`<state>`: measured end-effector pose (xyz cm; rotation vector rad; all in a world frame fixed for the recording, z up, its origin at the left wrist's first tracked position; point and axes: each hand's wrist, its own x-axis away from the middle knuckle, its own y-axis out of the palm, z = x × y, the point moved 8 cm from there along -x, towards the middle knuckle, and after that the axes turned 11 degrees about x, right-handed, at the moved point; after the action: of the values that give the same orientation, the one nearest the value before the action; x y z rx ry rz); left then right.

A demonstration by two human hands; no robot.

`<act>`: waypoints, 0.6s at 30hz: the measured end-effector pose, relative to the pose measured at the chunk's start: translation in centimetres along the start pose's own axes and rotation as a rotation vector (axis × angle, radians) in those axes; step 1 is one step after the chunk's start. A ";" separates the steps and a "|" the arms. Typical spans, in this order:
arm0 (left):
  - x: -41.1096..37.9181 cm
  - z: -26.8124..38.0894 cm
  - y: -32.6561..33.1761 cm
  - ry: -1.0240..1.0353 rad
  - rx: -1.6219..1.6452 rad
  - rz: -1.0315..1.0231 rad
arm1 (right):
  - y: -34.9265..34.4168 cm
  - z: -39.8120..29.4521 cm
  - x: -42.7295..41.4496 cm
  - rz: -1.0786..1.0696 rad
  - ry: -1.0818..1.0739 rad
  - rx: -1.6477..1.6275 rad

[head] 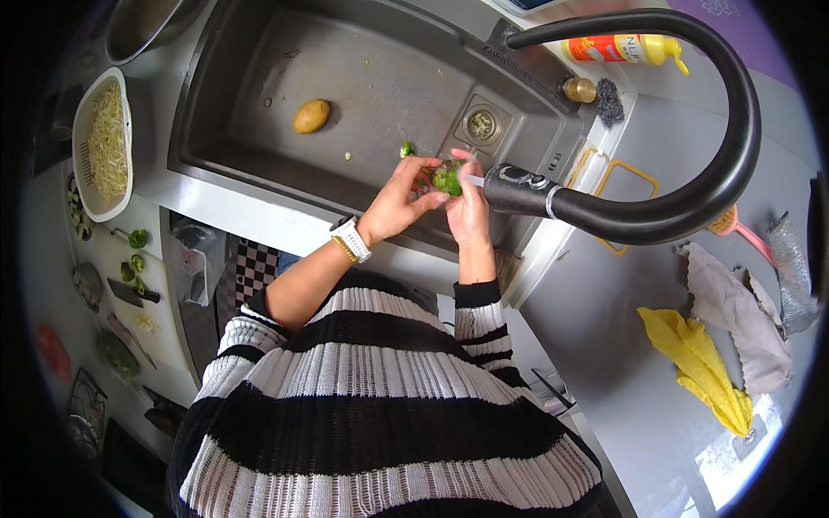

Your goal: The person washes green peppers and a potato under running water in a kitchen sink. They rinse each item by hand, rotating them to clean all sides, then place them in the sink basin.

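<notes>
Over the near side of the dark sink point(278, 45), both hands are around a green pepper point(451, 183). My left hand point(399, 194) grips it with thumb and fingers from the left. On the pepper's other side is my right hand point(469, 210), with water from the black faucet head point(518, 189) running onto it. The side of the pepper towards my left hand looks cut open; the fingers partly hide it. A small green pepper piece point(406, 149) lies on the sink floor just beyond my hands. Farther left in the sink rests a potato point(312, 116).
Pale bits fill the drain strainer point(480, 123). The faucet hose point(738, 129) arches over the right side. At left stand a white basket of bean sprouts point(107, 146) and a cutting board with a knife point(133, 292). A yellow cloth point(699, 369) lies on the right counter.
</notes>
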<state>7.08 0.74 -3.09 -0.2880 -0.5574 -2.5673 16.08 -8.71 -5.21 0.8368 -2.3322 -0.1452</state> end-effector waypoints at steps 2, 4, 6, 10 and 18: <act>0.0 0.6 0.4 0.016 -0.086 0.015 | -1.0 0.4 -0.3 0.050 -0.083 0.164; -0.3 0.0 0.3 -0.036 -0.184 0.016 | 0.0 0.0 0.1 0.051 -0.002 0.186; -0.5 -0.1 0.2 -0.002 -0.233 0.001 | 0.2 0.0 0.3 0.072 0.080 0.198; -0.3 0.3 0.4 -0.020 -0.152 -0.057 | 0.0 0.1 0.1 0.038 0.135 0.219; -0.9 1.6 0.3 0.163 -0.396 -0.164 | 0.1 0.4 0.3 0.013 0.286 0.163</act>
<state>8.10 1.60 -1.81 -0.1672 -0.0085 -2.8155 15.59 -8.88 -5.35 0.8597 -2.0983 0.1633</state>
